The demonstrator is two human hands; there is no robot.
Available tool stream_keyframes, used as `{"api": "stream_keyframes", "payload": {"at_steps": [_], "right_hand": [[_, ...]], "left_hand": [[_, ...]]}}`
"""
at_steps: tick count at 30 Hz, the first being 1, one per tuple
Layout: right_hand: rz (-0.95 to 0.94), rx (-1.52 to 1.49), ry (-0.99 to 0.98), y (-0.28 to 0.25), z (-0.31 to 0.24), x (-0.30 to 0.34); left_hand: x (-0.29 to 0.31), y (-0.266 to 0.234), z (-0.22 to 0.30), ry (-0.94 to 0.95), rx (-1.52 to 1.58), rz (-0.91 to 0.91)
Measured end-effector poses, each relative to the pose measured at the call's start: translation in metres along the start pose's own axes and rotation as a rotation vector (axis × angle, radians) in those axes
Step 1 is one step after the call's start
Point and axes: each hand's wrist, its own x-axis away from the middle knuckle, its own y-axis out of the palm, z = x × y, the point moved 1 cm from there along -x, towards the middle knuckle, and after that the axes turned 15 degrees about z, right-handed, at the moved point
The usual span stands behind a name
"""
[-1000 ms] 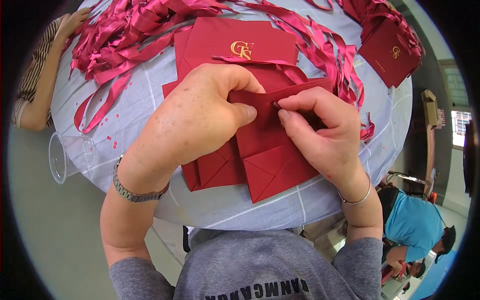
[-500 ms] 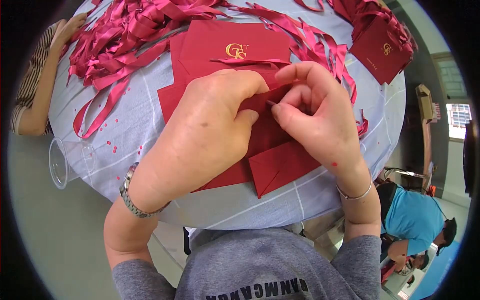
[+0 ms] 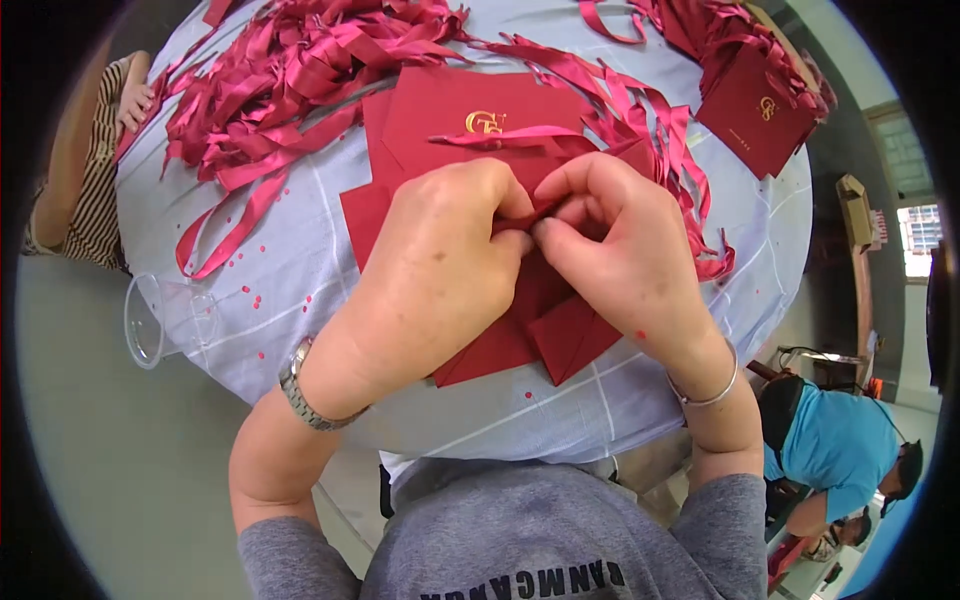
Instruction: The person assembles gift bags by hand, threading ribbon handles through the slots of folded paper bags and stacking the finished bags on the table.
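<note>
White-lined pale-blue tablecloth (image 3: pixel 480 415) beneath, bare left hand (image 3: pixel 440 245) and right hand (image 3: pixel 628 250) nearly meet, pinching a flat red paper bag (image 3: pixel 547 287).

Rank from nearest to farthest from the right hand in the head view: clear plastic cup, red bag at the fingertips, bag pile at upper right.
1. Red bag: at the right hand.
2. Bag pile: upper right.
3. Clear plastic cup: table's left edge.

Soft, even light covers the tablecloth (image 3: pixel 760 250) as a window (image 3: pixel 917 240) burns bright at far right; ribbons (image 3: pixel 280 110) gleam at upper left, and fisheye distortion bends edges toward black corners.
</note>
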Motion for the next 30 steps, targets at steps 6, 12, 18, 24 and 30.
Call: {"api": "stream_keyframes", "payload": {"at_steps": [6,12,18,24,30], "right_hand": [[-0.033,-0.038,-0.153,-0.011,0.003,0.005],[0.043,-0.045,-0.355,-0.009,-0.001,0.012],[0.056,-0.007,-0.421,-0.004,-0.006,0.013],[0.155,0.141,-0.7,-0.005,-0.003,0.017],[0.221,0.503,-0.94,-0.038,-0.019,0.02]], "left_hand": [[-0.011,-0.011,-0.003,-0.214,0.202,-0.198],[-0.02,-0.012,-0.011,0.031,0.284,-0.266],[-0.025,-0.029,-0.003,0.109,0.154,-0.355],[-0.02,-0.016,-0.006,0.242,-0.036,-0.175],[-0.023,-0.023,-0.013,0.198,-0.05,-0.138]]}}
